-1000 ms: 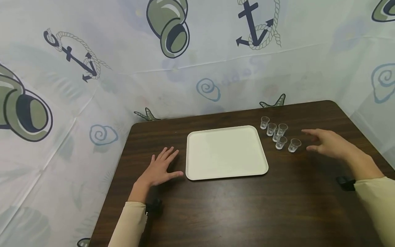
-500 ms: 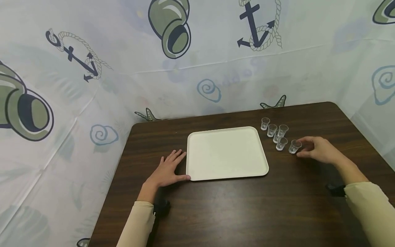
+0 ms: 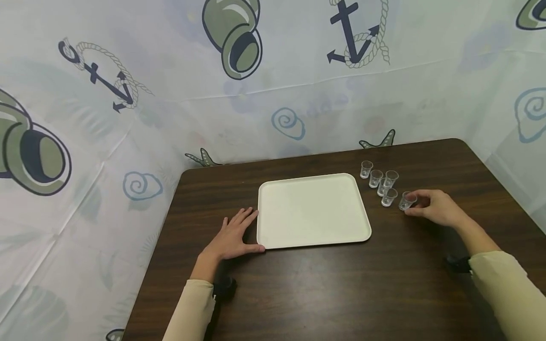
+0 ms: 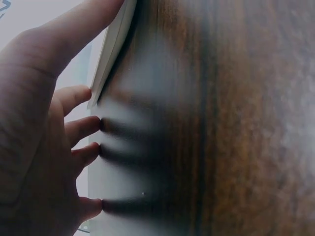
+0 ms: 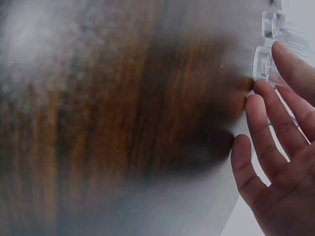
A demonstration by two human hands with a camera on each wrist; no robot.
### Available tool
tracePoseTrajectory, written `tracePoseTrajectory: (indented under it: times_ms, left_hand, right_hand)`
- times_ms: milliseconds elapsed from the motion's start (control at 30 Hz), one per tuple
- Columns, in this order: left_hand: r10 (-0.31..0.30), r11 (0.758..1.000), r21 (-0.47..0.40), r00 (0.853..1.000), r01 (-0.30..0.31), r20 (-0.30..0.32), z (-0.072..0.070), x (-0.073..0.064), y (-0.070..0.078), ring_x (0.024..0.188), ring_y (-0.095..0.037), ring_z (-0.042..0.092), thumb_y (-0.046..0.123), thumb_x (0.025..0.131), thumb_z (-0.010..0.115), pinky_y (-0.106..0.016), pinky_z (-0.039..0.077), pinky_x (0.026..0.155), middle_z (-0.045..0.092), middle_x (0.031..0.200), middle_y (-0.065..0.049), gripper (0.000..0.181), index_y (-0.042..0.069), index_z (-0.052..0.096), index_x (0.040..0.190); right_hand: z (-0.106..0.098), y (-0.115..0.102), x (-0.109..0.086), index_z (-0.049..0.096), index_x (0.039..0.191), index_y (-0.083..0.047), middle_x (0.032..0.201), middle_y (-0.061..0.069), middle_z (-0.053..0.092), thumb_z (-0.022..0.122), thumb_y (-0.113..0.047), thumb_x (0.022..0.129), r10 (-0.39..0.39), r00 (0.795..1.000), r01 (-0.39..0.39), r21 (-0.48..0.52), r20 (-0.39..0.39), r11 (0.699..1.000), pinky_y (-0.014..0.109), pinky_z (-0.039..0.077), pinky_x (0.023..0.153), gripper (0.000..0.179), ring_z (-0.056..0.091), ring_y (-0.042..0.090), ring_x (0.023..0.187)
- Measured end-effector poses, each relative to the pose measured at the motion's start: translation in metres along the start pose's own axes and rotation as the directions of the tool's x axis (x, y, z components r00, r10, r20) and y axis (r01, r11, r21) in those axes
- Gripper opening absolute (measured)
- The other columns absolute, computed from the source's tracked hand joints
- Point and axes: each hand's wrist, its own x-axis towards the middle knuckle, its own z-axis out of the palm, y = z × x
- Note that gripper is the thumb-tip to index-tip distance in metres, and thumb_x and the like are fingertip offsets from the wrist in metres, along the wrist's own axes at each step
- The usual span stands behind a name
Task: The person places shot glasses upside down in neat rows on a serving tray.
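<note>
A cream tray [image 3: 313, 210] lies flat on the dark wooden table. My left hand [image 3: 230, 237] is at its near left corner, thumb along the rim and the other fingers spread beside the left edge. In the left wrist view those fingertips [image 4: 84, 124] meet the table and the tray's side. To the right, my right hand [image 3: 439, 208] pinches a small clear shot glass [image 3: 407, 201] between thumb and fingers. That glass stands upright on the table, partly covered by the fingers. Several like shot glasses [image 3: 388, 198] stand close by on its left.
The grouped shot glasses [image 3: 375, 179] stand between the tray's right edge and my right hand, some nearly touching. A patterned cloth [image 3: 239, 123] hangs behind the table [image 3: 324, 293] and at its sides.
My right hand has moved left and taken hold of the nearest shot glass. My left hand has shifted right, its thumb now on the tray's corner. Tray and glasses stay in place.
</note>
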Motion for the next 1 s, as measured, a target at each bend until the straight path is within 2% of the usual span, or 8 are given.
tracePoseTrajectory:
  times_ms: [333, 533, 667, 800, 900, 1000]
  left_hand:
    - [-0.003, 1.0, -0.015, 1.0, 0.003, -0.014, 0.0, -0.002, -0.002, 0.149, -0.028, 0.012, 0.084, 0.07, 0.06, -0.07, 0.007, 0.108, 0.019, 0.162, -0.002, 0.11, 0.031, 0.021, 0.158]
    - [0.008, 0.999, -0.031, 1.0, -0.008, -0.01, -0.001, -0.001, 0.0, 0.148, -0.032, 0.014, 0.081, 0.07, 0.063, -0.073, 0.007, 0.106, 0.021, 0.162, -0.006, 0.11, 0.028, 0.023, 0.158]
    - [-0.007, 0.999, -0.031, 1.0, 0.007, 0.007, -0.002, 0.001, 0.002, 0.149, -0.03, 0.012, 0.082, 0.07, 0.063, -0.072, 0.007, 0.107, 0.019, 0.162, -0.004, 0.111, 0.029, 0.022, 0.158]
    - [-0.012, 1.0, -0.027, 1.0, 0.013, 0.017, -0.004, 0.001, 0.002, 0.149, -0.029, 0.011, 0.085, 0.069, 0.06, -0.071, 0.007, 0.108, 0.018, 0.163, -0.003, 0.112, 0.03, 0.02, 0.158]
    - [-0.012, 1.0, -0.027, 1.0, 0.012, 0.016, -0.003, 0.0, 0.002, 0.149, -0.029, 0.012, 0.085, 0.068, 0.059, -0.071, 0.008, 0.108, 0.018, 0.162, -0.004, 0.113, 0.03, 0.02, 0.158]
    - [-0.011, 0.999, -0.034, 1.0, 0.011, 0.012, -0.002, 0.0, 0.001, 0.149, -0.03, 0.012, 0.085, 0.069, 0.059, -0.071, 0.007, 0.108, 0.019, 0.162, -0.005, 0.112, 0.029, 0.021, 0.158]
  right_hand:
    - [0.005, -0.001, -0.001, 0.065, 0.12, 0.002, 0.114, 0.022, 0.066, 0.077, -0.025, 0.087, -0.017, 0.999, 0.018, 0.013, -0.036, 1.0, 0.024, 0.048, 0.067, 0.045, 0.061, 0.022, 0.086]
    - [0.003, 0.0, -0.002, 0.064, 0.122, 0.001, 0.114, 0.022, 0.065, 0.075, -0.027, 0.089, -0.011, 0.999, 0.011, -0.017, -0.038, 1.0, 0.03, 0.047, 0.07, 0.045, 0.06, 0.024, 0.087]
    - [-0.002, 0.002, -0.004, 0.064, 0.12, 0.003, 0.114, 0.024, 0.064, 0.074, -0.024, 0.09, -0.033, 0.997, 0.031, -0.028, -0.064, 0.999, 0.034, 0.048, 0.072, 0.041, 0.061, 0.03, 0.09]
    - [-0.01, 0.003, -0.004, 0.064, 0.119, 0.004, 0.113, 0.027, 0.064, 0.073, -0.021, 0.091, -0.04, 0.994, 0.04, -0.003, -0.1, 0.999, 0.026, 0.049, 0.07, 0.039, 0.064, 0.036, 0.094]
    - [-0.017, 0.0, -0.005, 0.063, 0.119, 0.004, 0.111, 0.028, 0.065, 0.072, -0.022, 0.091, -0.026, 0.991, 0.029, 0.024, -0.131, 0.999, 0.018, 0.048, 0.066, 0.039, 0.066, 0.017, 0.089]
    - [-0.025, -0.007, -0.006, 0.062, 0.12, 0.004, 0.11, 0.028, 0.065, 0.071, -0.022, 0.092, -0.025, 0.986, 0.033, 0.046, -0.166, 0.998, 0.013, 0.046, 0.063, 0.039, 0.057, -0.007, 0.083]
